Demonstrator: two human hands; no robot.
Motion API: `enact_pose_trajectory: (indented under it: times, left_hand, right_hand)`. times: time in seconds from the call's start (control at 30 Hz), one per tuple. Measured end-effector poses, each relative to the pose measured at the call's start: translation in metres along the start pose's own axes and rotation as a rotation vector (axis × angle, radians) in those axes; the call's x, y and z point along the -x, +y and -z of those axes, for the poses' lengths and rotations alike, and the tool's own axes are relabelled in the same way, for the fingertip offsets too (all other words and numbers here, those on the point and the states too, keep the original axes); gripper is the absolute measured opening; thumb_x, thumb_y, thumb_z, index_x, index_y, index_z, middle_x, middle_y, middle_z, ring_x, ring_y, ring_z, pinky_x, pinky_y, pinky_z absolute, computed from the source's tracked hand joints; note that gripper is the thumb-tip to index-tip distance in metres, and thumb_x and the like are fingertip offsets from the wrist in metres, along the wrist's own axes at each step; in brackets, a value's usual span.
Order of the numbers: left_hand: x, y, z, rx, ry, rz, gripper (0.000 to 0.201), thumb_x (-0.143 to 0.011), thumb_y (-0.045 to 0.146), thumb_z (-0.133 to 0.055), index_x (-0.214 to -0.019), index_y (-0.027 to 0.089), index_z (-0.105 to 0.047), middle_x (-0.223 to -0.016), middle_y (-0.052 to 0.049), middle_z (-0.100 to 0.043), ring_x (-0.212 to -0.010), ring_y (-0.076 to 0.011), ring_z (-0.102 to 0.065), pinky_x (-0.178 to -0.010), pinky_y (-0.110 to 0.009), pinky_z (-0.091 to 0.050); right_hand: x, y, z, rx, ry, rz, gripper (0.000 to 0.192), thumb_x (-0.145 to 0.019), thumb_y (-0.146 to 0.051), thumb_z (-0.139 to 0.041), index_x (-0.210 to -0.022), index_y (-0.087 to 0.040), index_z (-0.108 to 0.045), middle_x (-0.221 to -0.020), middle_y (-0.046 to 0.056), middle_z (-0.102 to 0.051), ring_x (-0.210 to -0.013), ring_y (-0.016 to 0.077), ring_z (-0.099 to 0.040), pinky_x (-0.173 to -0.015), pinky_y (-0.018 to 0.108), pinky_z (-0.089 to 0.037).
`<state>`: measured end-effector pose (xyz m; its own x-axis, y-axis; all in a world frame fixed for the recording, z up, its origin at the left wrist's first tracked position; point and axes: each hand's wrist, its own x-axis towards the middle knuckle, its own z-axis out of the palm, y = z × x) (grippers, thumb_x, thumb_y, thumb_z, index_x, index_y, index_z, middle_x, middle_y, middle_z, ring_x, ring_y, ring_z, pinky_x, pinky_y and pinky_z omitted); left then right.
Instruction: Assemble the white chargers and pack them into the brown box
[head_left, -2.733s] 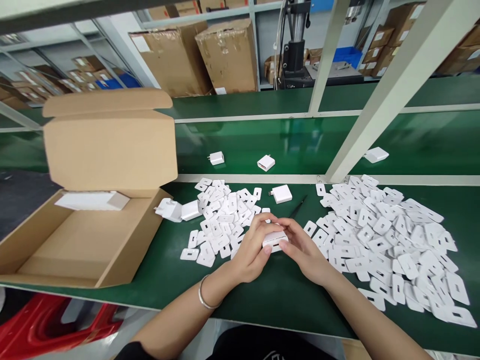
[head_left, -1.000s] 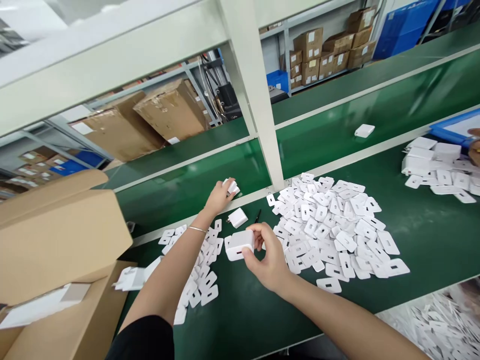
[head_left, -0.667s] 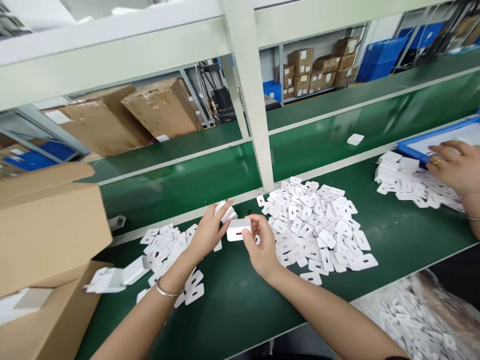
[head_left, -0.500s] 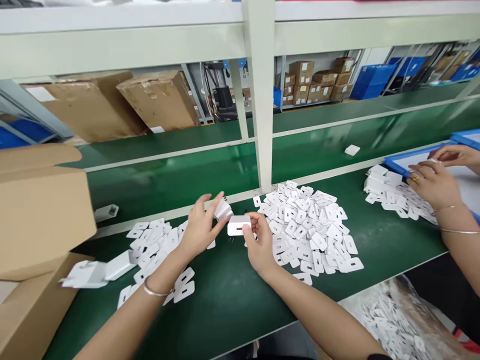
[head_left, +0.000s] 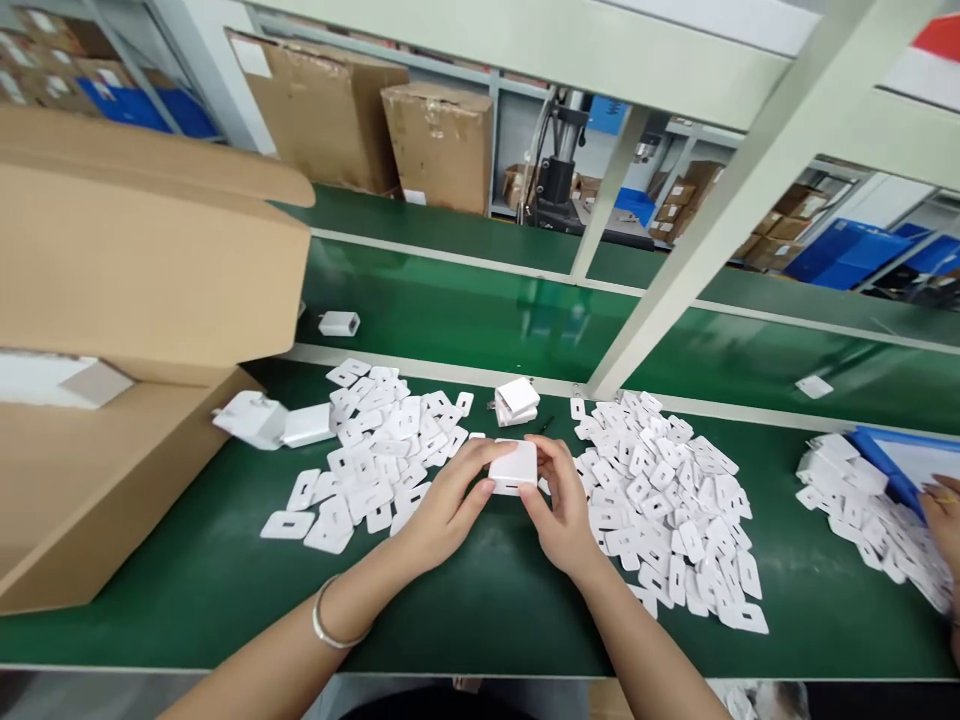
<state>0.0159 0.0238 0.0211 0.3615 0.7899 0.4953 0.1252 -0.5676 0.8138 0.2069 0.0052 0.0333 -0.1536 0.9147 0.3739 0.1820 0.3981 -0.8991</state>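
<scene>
While both hands meet over the green table [head_left: 480, 620], left hand [head_left: 442, 505] and right hand [head_left: 559, 505] each pinch a white charger [head_left: 514, 466] between fingertips, grip pressed on its sides. Charger sits between two piles of white stickers: left pile [head_left: 375, 450], right pile [head_left: 667, 490]. Second charger [head_left: 516, 400] lies just behind it. Open cardboard box [head_left: 112, 400] stands well left of charger. Another person's hand [head_left: 943, 520] works far right.
</scene>
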Motion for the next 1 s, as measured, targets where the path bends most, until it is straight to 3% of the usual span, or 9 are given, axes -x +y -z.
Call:
enact_pose_trajectory:
  times: [0.1, 0.2, 0.43, 0.6, 0.77, 1.0]
  left_hand:
    - [0.002, -0.005, 0.005, -0.005, 0.034, -0.030, 0.036, -0.111, 0.045, -0.045, -0.137, 0.028, -0.061, -0.112, -0.009, -0.062, -0.101, -0.0234, -0.060, -0.086, -0.035, -0.049]
    - [0.004, -0.005, 0.004, 0.003, 0.093, -0.009, 0.033, -0.111, 0.044, -0.044, -0.130, 0.025, -0.063, -0.102, -0.006, -0.059, -0.091, -0.0212, -0.058, -0.079, -0.033, -0.047]
    - [0.000, -0.004, 0.001, 0.058, 0.078, 0.020, 0.035, -0.112, 0.046, -0.037, -0.127, 0.023, -0.058, -0.107, -0.008, -0.059, -0.094, -0.0217, -0.058, -0.082, -0.035, -0.048]
    - [-0.004, -0.008, 0.003, -0.007, 0.116, -0.067, 0.035, -0.110, 0.050, -0.043, -0.114, 0.020, -0.061, -0.090, -0.004, -0.055, -0.079, -0.0188, -0.051, -0.071, -0.032, -0.043]
    - [-0.005, -0.005, -0.002, -0.065, 0.139, -0.105, 0.033, -0.109, 0.048, -0.046, -0.107, 0.019, -0.063, -0.084, -0.002, -0.050, -0.076, -0.0179, -0.050, -0.066, -0.030, -0.040]
    - [-0.004, -0.006, -0.004, -0.063, 0.174, -0.160, 0.032, -0.110, 0.047, -0.045, -0.113, 0.020, -0.063, -0.084, -0.001, -0.051, -0.074, -0.0166, -0.050, -0.065, -0.029, -0.040]
  right_hand:
    - [0.001, 0.000, -0.003, -0.063, -0.071, -0.036, 0.039, -0.106, -0.046, -0.056, -0.141, -0.030, -0.054, -0.122, 0.008, -0.058, -0.109, 0.0239, -0.063, -0.096, 0.040, -0.056]
    - [0.001, 0.003, -0.006, -0.101, -0.062, -0.063, 0.035, -0.106, -0.048, -0.057, -0.136, -0.029, -0.058, -0.118, 0.008, -0.062, -0.104, 0.0226, -0.065, -0.091, 0.036, -0.058]
    - [-0.002, 0.005, -0.008, -0.046, -0.030, -0.083, 0.033, -0.105, -0.048, -0.060, -0.132, -0.029, -0.061, -0.115, 0.007, -0.064, -0.100, 0.0214, -0.066, -0.088, 0.034, -0.058]
    - [-0.002, 0.003, -0.008, -0.135, -0.120, -0.151, 0.033, -0.106, -0.050, -0.056, -0.131, -0.029, -0.060, -0.117, 0.006, -0.067, -0.105, 0.0214, -0.067, -0.091, 0.034, -0.059]
    - [-0.002, 0.008, -0.008, -0.108, -0.115, -0.165, 0.038, -0.099, -0.054, -0.067, -0.126, -0.027, -0.063, -0.115, 0.007, -0.068, -0.105, 0.0231, -0.068, -0.091, 0.034, -0.059]
    - [-0.006, 0.002, -0.011, -0.078, -0.068, -0.155, 0.035, -0.096, -0.053, -0.072, -0.121, -0.028, -0.068, -0.113, 0.007, -0.069, -0.100, 0.0227, -0.070, -0.085, 0.034, -0.061]
